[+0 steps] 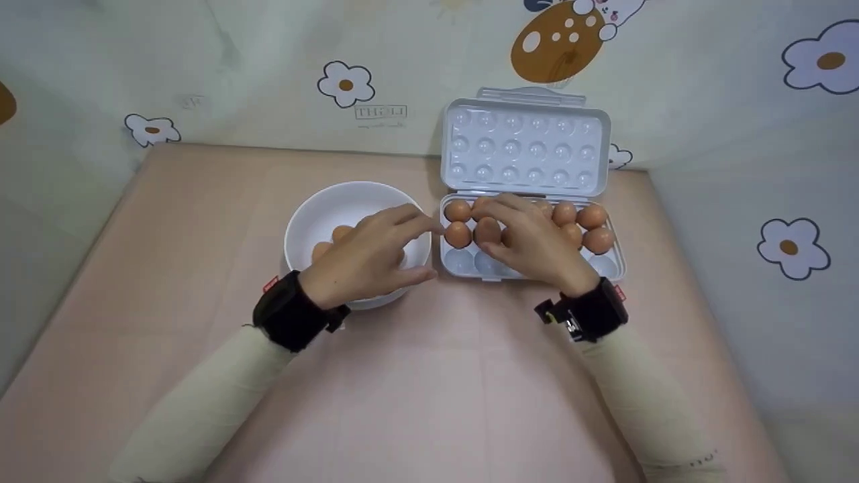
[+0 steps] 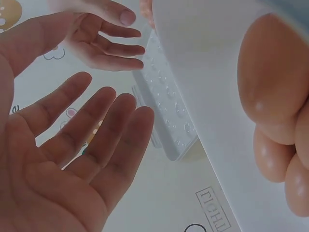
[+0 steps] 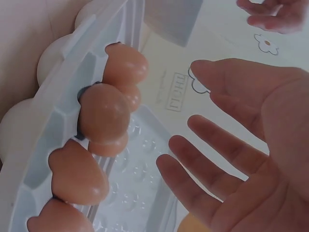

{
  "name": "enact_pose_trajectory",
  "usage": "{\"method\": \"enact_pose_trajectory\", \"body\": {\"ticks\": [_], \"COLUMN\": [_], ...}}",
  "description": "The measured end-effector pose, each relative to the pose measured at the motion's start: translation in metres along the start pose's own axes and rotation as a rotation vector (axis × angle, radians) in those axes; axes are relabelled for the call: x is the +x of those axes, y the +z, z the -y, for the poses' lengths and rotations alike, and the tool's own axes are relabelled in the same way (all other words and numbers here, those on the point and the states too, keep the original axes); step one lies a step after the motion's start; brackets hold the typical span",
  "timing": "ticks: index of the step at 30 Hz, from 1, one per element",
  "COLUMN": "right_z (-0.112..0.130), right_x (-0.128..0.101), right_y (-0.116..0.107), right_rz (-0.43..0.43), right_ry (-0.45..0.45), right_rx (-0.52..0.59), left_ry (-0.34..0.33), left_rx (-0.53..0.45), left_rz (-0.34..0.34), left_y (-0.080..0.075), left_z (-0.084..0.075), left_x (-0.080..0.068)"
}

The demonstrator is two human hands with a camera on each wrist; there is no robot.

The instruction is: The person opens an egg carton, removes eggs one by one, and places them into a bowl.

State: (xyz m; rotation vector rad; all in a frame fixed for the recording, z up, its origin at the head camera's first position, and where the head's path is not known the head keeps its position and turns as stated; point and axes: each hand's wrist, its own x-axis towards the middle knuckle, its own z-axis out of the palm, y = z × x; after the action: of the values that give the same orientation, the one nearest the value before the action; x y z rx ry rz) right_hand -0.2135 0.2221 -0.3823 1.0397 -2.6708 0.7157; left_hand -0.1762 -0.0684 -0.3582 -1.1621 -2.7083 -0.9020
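Fingers on both hands lie loose and spread, holding nothing that I can see from the wrist views. Around them, the largest thing is the flower-print cloth that drapes the wall from nine o'clock round to three. Below it spreads the pink table, filling the lower scene.

At one o'clock from the table's middle sits the white egg box, its dimpled lid standing open at twelve o'clock against the cloth. Brown eggs fill its far rows; the nearest row shows bare cups. Just beside it, at nine o'clock from the box, sits the white bowl, with more eggs inside.

Each forearm wears a pale sleeve and a dark wrist strap. The left hand hovers palm-down over the bowl, fingertips pointing toward three o'clock, close to the box's edge. The right hand hangs palm-down over the box, fingers reaching toward ten o'clock above the left-end eggs; whether they touch one I cannot tell.
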Motion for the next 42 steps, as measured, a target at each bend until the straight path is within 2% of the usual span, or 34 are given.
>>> {"method": "enact_pose_trajectory", "body": {"ticks": [4, 8, 13, 21, 28, 37, 42], "right_z": [0.002, 0.005, 0.005, -0.001, -0.002, -0.001, -0.001], "right_x": [0.01, 0.017, 0.021, 0.028, 0.036, 0.04, 0.033], "right_y": [0.009, 0.019, 0.031, 0.044, 0.051, 0.052, 0.046], "right_rz": [0.07, 0.121, 0.157, 0.117, 0.124, 0.122, 0.083], "right_ry": [0.043, 0.079, 0.078, -0.03, -0.096, -0.097, -0.083], "right_rx": [-0.016, -0.104, -0.123, -0.155, -0.19, -0.155, -0.106], "left_ry": [-0.021, -0.055, -0.064, -0.041, -0.011, -0.024, -0.048], "left_rx": [-0.013, 0.007, 0.025, 0.024, 0.012, 0.008, 0.016], "left_rz": [-0.022, -0.026, -0.02, -0.018, -0.036, -0.038, -0.034], "left_y": [0.005, 0.012, 0.019, 0.024, 0.027, 0.026, 0.024], "left_z": [0.0, 0.002, 0.005, 0.008, 0.01, 0.01, 0.008], "left_x": [-0.003, -0.005, -0.006, -0.005, -0.004, -0.005, -0.005]}}
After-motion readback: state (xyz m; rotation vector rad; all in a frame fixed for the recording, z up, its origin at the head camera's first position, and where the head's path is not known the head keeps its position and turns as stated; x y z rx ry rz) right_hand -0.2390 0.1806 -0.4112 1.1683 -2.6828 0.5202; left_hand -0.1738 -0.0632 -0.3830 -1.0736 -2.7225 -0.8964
